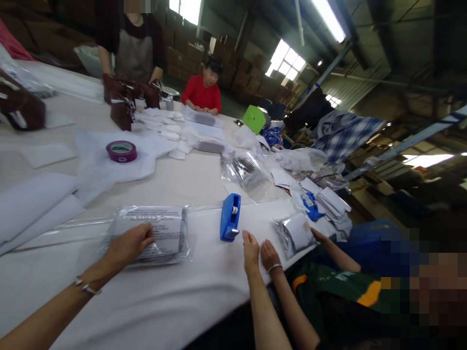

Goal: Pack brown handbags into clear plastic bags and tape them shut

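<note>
A clear plastic package [166, 231] with a printed white sheet inside lies on the near side of the table. On top of it rests my left hand [133, 243], its fingers curled against the plastic. Just right of the blue tape dispenser [229, 218], my right hand [251, 249] is raised with fingertips pinched together; anything between them is too small to make out. The dispenser stands between my two hands, touched by neither.
Close beside my right hand is a co-worker's hand [269, 255]; their other hand touches a second bagged package [296, 233]. A purple tape roll [121, 151], white sheets [32, 209] and a crumpled clear bag [246, 170] lie around. Two people are across the table.
</note>
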Available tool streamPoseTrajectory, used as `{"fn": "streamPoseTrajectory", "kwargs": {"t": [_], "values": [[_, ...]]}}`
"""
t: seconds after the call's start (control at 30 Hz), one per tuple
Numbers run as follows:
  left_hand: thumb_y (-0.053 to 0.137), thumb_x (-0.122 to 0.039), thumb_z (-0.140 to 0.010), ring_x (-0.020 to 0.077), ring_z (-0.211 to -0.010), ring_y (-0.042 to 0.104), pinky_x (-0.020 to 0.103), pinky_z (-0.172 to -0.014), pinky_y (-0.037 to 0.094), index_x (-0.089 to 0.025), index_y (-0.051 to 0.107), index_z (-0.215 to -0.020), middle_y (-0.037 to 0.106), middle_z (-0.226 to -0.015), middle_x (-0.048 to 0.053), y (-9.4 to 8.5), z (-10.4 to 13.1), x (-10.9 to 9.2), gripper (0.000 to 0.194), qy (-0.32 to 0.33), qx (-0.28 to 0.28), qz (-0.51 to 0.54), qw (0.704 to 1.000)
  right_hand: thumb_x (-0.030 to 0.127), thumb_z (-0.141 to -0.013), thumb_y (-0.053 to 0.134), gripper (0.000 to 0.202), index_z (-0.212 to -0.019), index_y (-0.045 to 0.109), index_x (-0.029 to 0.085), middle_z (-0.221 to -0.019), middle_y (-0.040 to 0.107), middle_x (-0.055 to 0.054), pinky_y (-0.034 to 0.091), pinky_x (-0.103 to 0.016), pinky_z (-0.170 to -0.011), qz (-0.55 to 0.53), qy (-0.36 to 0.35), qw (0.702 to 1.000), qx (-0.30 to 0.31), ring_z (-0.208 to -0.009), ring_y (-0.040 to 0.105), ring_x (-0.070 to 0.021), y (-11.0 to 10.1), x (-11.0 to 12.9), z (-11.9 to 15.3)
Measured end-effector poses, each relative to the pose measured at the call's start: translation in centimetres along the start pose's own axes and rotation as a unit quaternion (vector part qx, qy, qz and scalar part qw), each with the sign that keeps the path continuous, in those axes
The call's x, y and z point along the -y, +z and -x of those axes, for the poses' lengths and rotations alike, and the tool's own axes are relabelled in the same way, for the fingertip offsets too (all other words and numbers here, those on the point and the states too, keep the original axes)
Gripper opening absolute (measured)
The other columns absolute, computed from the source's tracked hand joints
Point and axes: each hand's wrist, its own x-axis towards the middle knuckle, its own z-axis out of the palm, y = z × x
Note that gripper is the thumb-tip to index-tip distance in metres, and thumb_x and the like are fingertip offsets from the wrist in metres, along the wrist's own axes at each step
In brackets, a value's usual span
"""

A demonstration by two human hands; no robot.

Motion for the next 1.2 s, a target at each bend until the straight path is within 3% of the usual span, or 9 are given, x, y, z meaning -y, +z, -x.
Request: {"fn": "streamPoseTrajectory", "kwargs": {"t": [0.1, 0.17, 0.37, 0.57, 0.67, 0.77, 1.03, 1.13, 1.2], "values": [[0.046, -0.036, -0.088, 0.0249, -0.084, 0.061, 0.030, -0.063, 0.033, -0.021, 0.050, -0.083, 0.066, -0.087, 0.004, -0.5, 0.4, -0.5, 0.017, -0.006, -0.003, 0.004, 1.000, 0.037, -0.089, 0.068, 0.025, -0.098, 0.068, 0.014, -0.099, 0.071, -0.004, 0.055, -0.036, -0.081, -0.023, 0.051, 0.996, 0.073, -0.089, 0.067, -0.0180, 1.0, 0.3, -1.9], [0.046, -0.036, -0.087, 0.0250, -0.085, 0.061, 0.030, -0.063, 0.033, -0.021, 0.050, -0.084, 0.066, -0.088, 0.004, -0.7, 0.6, -0.7, 0.016, -0.010, -0.001, 0.004, 1.000, 0.036, -0.086, 0.071, 0.024, -0.094, 0.070, 0.014, -0.092, 0.073, -0.004, 0.053, -0.033, -0.078, -0.034, 0.074, 0.993, 0.084, -0.084, 0.068, -0.0167, 1.6, 0.4, -2.3], [0.046, -0.035, -0.087, 0.0245, -0.083, 0.061, 0.031, -0.063, 0.033, -0.020, 0.051, -0.084, 0.066, -0.089, 0.005, -0.5, 0.5, -0.5, 0.016, -0.004, -0.011, 0.009, 1.000, 0.033, -0.087, 0.071, 0.020, -0.083, 0.068, 0.014, -0.078, 0.071, 0.001, 0.053, -0.032, -0.077, -0.058, 0.089, 0.990, 0.090, -0.076, 0.067, -0.0150, 3.1, 1.0, -2.3], [0.050, -0.033, -0.087, 0.0233, -0.081, 0.061, 0.029, -0.061, 0.031, -0.020, 0.051, -0.084, 0.066, -0.087, 0.003, -0.7, 0.6, -0.7, 0.013, -0.016, -0.013, 0.007, 1.000, 0.035, -0.089, 0.068, 0.022, -0.083, 0.065, 0.014, -0.087, 0.070, -0.001, 0.054, -0.033, -0.077, -0.077, 0.093, 0.992, 0.043, -0.080, 0.066, -0.0149, 3.7, 0.9, -2.1], [0.051, -0.032, -0.088, 0.0227, -0.082, 0.061, 0.029, -0.062, 0.031, -0.020, 0.052, -0.085, 0.066, -0.089, 0.003, -0.7, 0.7, -0.8, 0.013, -0.016, -0.011, 0.012, 1.000, 0.039, -0.079, 0.073, 0.026, -0.084, 0.067, 0.015, -0.097, 0.072, -0.005, 0.053, -0.032, -0.080, -0.086, 0.086, 0.993, 0.007, -0.093, 0.066, -0.0181, 2.7, 0.2, -0.8], [0.051, -0.031, -0.088, 0.0218, -0.081, 0.060, 0.029, -0.062, 0.032, -0.020, 0.052, -0.085, 0.066, -0.089, 0.003, -0.7, 0.6, -0.7, 0.012, -0.015, -0.014, 0.011, 1.000, 0.048, -0.062, 0.076, 0.037, -0.080, 0.069, 0.016, -0.088, 0.074, -0.007, 0.052, -0.031, -0.073, -0.083, 0.102, 0.991, 0.007, -0.092, 0.068, -0.0237, 1.7, -0.7, 0.8], [0.055, -0.026, -0.087, 0.0205, -0.083, 0.061, 0.028, -0.065, 0.038, -0.020, 0.054, -0.085, 0.066, -0.089, 0.003, -0.3, 0.9, -0.5, 0.006, -0.002, -0.035, 0.016, 0.999, 0.056, -0.046, 0.077, 0.040, -0.058, 0.061, 0.021, -0.053, 0.063, -0.004, 0.051, -0.033, -0.056, -0.001, 0.131, 0.985, 0.114, -0.064, 0.067, -0.0244, -0.1, -1.9, 2.0], [0.057, -0.024, -0.086, 0.0214, -0.086, 0.063, 0.029, -0.068, 0.041, -0.020, 0.056, -0.086, 0.067, -0.091, 0.004, -0.2, 1.1, -0.3, 0.003, 0.000, -0.046, 0.030, 0.999, 0.058, -0.041, 0.078, 0.044, -0.058, 0.062, 0.020, -0.060, 0.067, -0.008, 0.054, -0.037, -0.056, 0.046, 0.107, 0.980, 0.164, -0.062, 0.068, -0.0264, -1.3, -0.4, 2.4], [0.058, -0.024, -0.086, 0.0230, -0.091, 0.064, 0.029, -0.072, 0.044, -0.020, 0.057, -0.091, 0.068, -0.095, 0.005, 0.1, 1.3, -0.1, 0.006, 0.003, -0.056, 0.041, 0.998, 0.057, -0.047, 0.079, 0.046, -0.068, 0.069, 0.018, -0.071, 0.071, -0.010, 0.056, -0.038, -0.063, 0.074, 0.071, 0.967, 0.233, -0.069, 0.069, -0.0273, -1.2, 1.9, 3.3]]}}
